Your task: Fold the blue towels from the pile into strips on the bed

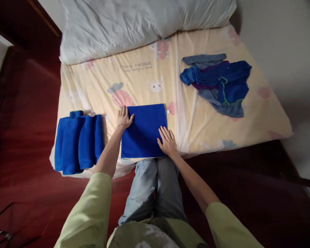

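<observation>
A blue towel lies flat at the bed's near edge, in front of my knees, with a small white tag on its right side. My left hand rests on its upper left edge, fingers stretched out. On its right edge my right hand lies flat, also with fingers extended. Neither hand grips anything. Left of my left arm sit several rolled blue towels, side by side. A loose heap of blue, grey-blue and purple cloths lies to the right, apart from my hands.
The bed wears a pale yellow sheet printed with rabbits and carrots. A large white bundle, perhaps a quilt, runs along its far side. Dark red floor surrounds the bed. Thin black metal legs stand at the lower left.
</observation>
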`<state>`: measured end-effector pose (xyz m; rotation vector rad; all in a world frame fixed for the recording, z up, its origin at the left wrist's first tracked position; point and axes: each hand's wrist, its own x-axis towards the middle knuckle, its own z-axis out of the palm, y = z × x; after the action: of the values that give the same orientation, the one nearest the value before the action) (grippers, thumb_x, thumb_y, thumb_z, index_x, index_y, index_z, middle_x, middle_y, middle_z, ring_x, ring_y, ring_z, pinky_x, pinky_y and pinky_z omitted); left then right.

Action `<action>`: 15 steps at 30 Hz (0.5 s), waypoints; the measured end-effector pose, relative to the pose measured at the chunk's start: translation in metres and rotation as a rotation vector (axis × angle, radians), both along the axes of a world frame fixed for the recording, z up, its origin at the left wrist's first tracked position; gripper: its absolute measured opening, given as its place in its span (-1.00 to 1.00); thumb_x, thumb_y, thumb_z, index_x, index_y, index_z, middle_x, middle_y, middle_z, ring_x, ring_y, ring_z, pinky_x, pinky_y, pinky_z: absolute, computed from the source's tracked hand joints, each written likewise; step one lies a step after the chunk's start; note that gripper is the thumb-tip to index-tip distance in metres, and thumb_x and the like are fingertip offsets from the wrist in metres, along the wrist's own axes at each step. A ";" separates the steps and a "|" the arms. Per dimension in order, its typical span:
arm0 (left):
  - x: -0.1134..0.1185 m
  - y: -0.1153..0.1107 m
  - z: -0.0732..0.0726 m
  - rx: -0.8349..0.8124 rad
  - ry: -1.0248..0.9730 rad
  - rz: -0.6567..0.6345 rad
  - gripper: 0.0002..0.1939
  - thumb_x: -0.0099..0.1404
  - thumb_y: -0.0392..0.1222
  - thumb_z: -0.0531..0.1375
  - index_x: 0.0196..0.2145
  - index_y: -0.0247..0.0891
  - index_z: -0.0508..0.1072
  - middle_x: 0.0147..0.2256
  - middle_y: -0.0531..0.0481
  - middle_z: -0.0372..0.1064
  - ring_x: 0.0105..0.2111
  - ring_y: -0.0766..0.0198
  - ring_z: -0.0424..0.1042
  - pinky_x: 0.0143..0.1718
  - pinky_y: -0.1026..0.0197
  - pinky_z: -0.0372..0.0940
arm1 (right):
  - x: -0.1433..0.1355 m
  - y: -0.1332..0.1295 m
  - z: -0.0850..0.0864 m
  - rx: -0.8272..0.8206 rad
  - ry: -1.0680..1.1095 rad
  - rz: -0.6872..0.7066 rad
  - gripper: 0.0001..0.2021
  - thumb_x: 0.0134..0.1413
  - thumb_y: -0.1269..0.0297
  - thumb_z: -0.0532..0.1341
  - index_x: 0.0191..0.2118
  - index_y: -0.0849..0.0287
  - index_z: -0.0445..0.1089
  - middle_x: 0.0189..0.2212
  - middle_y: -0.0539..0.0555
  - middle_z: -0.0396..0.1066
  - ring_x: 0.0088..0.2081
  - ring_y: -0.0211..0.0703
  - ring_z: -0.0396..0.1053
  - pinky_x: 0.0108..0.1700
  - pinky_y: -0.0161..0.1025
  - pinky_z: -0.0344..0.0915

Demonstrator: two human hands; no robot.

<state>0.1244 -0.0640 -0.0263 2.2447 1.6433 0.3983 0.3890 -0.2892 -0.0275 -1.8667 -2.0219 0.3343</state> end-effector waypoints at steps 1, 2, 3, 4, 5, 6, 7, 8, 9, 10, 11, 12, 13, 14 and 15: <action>0.002 -0.006 0.003 0.009 0.003 0.001 -0.08 0.51 0.25 -0.07 0.45 -0.68 -0.01 0.49 -0.50 -0.24 0.52 -0.18 -0.29 0.50 -0.29 -0.31 | 0.000 0.000 0.001 -0.005 0.001 -0.002 -0.37 0.46 0.14 -0.06 0.53 0.23 0.00 0.52 0.10 -0.06 0.54 -0.01 -0.13 0.56 0.10 -0.24; 0.005 -0.018 0.006 0.024 0.005 -0.007 -0.10 0.52 0.23 -0.07 0.45 -0.66 -0.01 0.50 -0.48 -0.27 0.53 -0.18 -0.33 0.50 -0.29 -0.33 | 0.000 0.000 0.002 -0.011 0.003 -0.005 -0.37 0.46 0.14 -0.06 0.53 0.23 -0.01 0.53 0.09 -0.07 0.55 -0.01 -0.14 0.57 0.10 -0.25; 0.006 -0.034 0.010 0.045 0.006 -0.028 -0.14 0.53 0.20 -0.08 0.46 -0.63 0.00 0.51 -0.44 -0.30 0.53 -0.16 -0.37 0.51 -0.29 -0.34 | 0.000 0.000 0.003 -0.021 0.003 -0.007 -0.37 0.46 0.14 -0.07 0.53 0.23 -0.02 0.53 0.09 -0.09 0.55 -0.01 -0.15 0.57 0.09 -0.26; 0.006 -0.053 0.013 0.065 0.003 -0.068 -0.17 0.54 0.17 -0.08 0.47 -0.58 0.00 0.52 -0.39 -0.32 0.53 -0.14 -0.41 0.51 -0.28 -0.33 | 0.000 0.000 0.004 -0.032 0.001 -0.009 -0.37 0.46 0.14 -0.07 0.53 0.22 -0.02 0.53 0.08 -0.09 0.55 -0.01 -0.15 0.57 0.09 -0.26; 0.004 -0.075 0.016 0.079 -0.002 -0.126 -0.21 0.54 0.14 -0.09 0.48 -0.52 0.01 0.52 -0.33 -0.34 0.54 -0.10 -0.42 0.52 -0.26 -0.31 | 0.000 0.001 0.005 -0.043 -0.003 -0.010 -0.37 0.46 0.14 -0.07 0.54 0.21 -0.03 0.53 0.07 -0.09 0.55 -0.01 -0.15 0.57 0.10 -0.27; 0.000 -0.098 0.017 0.082 -0.004 -0.194 -0.25 0.55 0.11 -0.10 0.49 -0.45 0.02 0.53 -0.27 -0.32 0.54 -0.06 -0.40 0.52 -0.23 -0.27 | 0.000 0.001 0.006 -0.051 -0.008 -0.010 -0.37 0.46 0.14 -0.07 0.54 0.20 -0.03 0.53 0.07 -0.09 0.55 -0.01 -0.15 0.57 0.10 -0.27; -0.005 -0.120 0.018 0.073 0.000 -0.262 -0.28 0.56 0.08 -0.10 0.49 -0.41 0.03 0.53 -0.23 -0.28 0.54 -0.02 -0.35 0.52 -0.21 -0.24 | 0.000 0.001 0.007 -0.054 -0.015 -0.010 -0.37 0.46 0.13 -0.07 0.54 0.20 -0.04 0.53 0.07 -0.09 0.55 -0.01 -0.15 0.57 0.10 -0.27; -0.011 -0.139 0.018 0.063 0.006 -0.301 -0.31 0.56 0.05 -0.11 0.48 -0.38 0.06 0.52 -0.22 -0.22 0.53 0.00 -0.29 0.52 -0.18 -0.21 | -0.001 0.001 0.007 -0.053 -0.021 -0.011 -0.37 0.47 0.13 -0.08 0.54 0.20 -0.03 0.53 0.07 -0.09 0.55 -0.02 -0.15 0.57 0.10 -0.27; -0.018 -0.156 0.017 0.055 0.009 -0.319 -0.33 0.56 0.03 -0.11 0.48 -0.36 0.09 0.51 -0.21 -0.17 0.53 0.02 -0.23 0.52 -0.17 -0.19 | -0.001 0.001 0.008 -0.051 -0.026 -0.012 -0.37 0.47 0.12 -0.08 0.54 0.21 -0.03 0.53 0.07 -0.10 0.55 -0.02 -0.16 0.57 0.09 -0.28; -0.024 -0.168 0.015 0.047 0.010 -0.321 -0.35 0.56 0.01 -0.11 0.47 -0.35 0.11 0.50 -0.21 -0.12 0.52 0.03 -0.19 0.52 -0.16 -0.17 | -0.001 0.001 0.009 -0.051 -0.030 -0.012 -0.37 0.47 0.12 -0.09 0.53 0.21 -0.02 0.53 0.07 -0.10 0.55 -0.03 -0.17 0.57 0.09 -0.28; -0.029 -0.177 0.013 0.042 0.007 -0.309 -0.36 0.56 0.00 -0.11 0.47 -0.34 0.13 0.49 -0.20 -0.10 0.52 0.03 -0.16 0.52 -0.15 -0.17 | -0.001 0.001 0.011 -0.054 -0.032 -0.012 -0.37 0.48 0.12 -0.10 0.53 0.22 -0.02 0.54 0.07 -0.11 0.55 -0.03 -0.17 0.57 0.08 -0.28; -0.034 -0.182 0.012 0.038 0.000 -0.294 -0.36 0.56 -0.01 -0.11 0.46 -0.33 0.14 0.49 -0.20 -0.09 0.52 0.04 -0.16 0.52 -0.15 -0.17 | -0.001 0.001 0.012 -0.062 -0.032 -0.010 -0.37 0.48 0.12 -0.10 0.54 0.22 -0.03 0.54 0.07 -0.13 0.55 -0.02 -0.18 0.57 0.09 -0.28; -0.038 -0.186 0.010 0.035 -0.009 -0.281 -0.37 0.56 -0.02 -0.11 0.46 -0.33 0.14 0.49 -0.19 -0.09 0.52 0.04 -0.16 0.53 -0.15 -0.17 | -0.001 0.000 0.014 -0.073 -0.032 -0.007 -0.37 0.48 0.12 -0.10 0.54 0.22 -0.04 0.54 0.07 -0.14 0.55 -0.02 -0.19 0.57 0.09 -0.29; -0.040 -0.188 0.009 0.034 -0.020 -0.268 -0.37 0.56 -0.04 -0.12 0.47 -0.32 0.14 0.49 -0.18 -0.09 0.52 0.05 -0.17 0.53 -0.15 -0.17 | -0.001 0.000 0.015 -0.085 -0.034 -0.003 -0.37 0.48 0.13 -0.10 0.54 0.22 -0.05 0.54 0.07 -0.14 0.56 -0.02 -0.20 0.57 0.09 -0.29; -0.042 -0.189 0.008 0.036 -0.031 -0.253 -0.37 0.55 -0.05 -0.13 0.47 -0.32 0.13 0.49 -0.17 -0.09 0.52 0.06 -0.17 0.53 -0.15 -0.18 | -0.001 0.000 0.015 -0.094 -0.037 0.002 -0.36 0.47 0.13 -0.10 0.54 0.22 -0.07 0.55 0.08 -0.15 0.56 -0.01 -0.20 0.57 0.10 -0.30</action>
<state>0.0825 -0.2535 -0.0185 2.4205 1.3238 0.3976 0.3875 -0.2890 -0.0120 -1.9409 -2.0652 0.4049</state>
